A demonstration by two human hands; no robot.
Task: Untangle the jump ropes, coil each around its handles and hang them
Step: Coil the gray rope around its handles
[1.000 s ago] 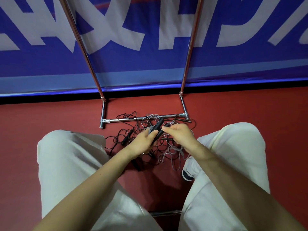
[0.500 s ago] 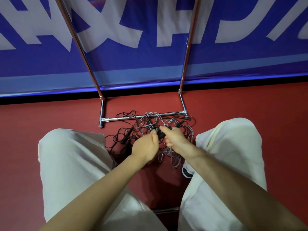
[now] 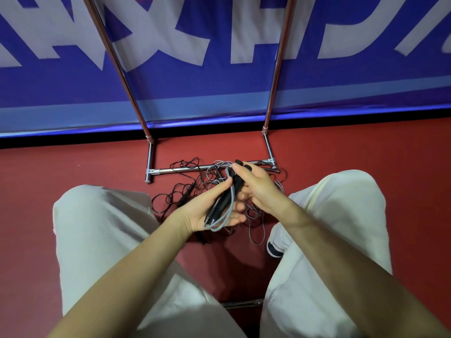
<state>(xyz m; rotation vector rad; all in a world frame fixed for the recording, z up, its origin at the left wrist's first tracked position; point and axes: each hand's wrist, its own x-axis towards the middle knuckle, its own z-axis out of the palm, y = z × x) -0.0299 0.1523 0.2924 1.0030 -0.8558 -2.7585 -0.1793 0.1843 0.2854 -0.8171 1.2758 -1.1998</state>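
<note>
Jump ropes lie mostly tangled point(image 3: 214, 191) on red floor; our left hand point(image 3: 212, 208) cradles paired black handles point(image 3: 228, 193), our right hand point(image 3: 256, 184) grips them, first grey-cord loop point(image 3: 225, 215) wound; hanging remains.

A red floor point(image 3: 73, 172) meets a black baseboard strip point(image 3: 366, 115). Behind stands a blue banner point(image 3: 219, 89) with large white lettering.

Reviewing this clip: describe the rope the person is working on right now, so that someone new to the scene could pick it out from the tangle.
Start at the chrome rack base on the red floor; a tangle of ropes lies just in front of it. Above that pile, the left hand and right hand hold two black handles together. That rope's grey-blue cord loops beside the handles, lifted off the floor, unlike the rest.
</note>
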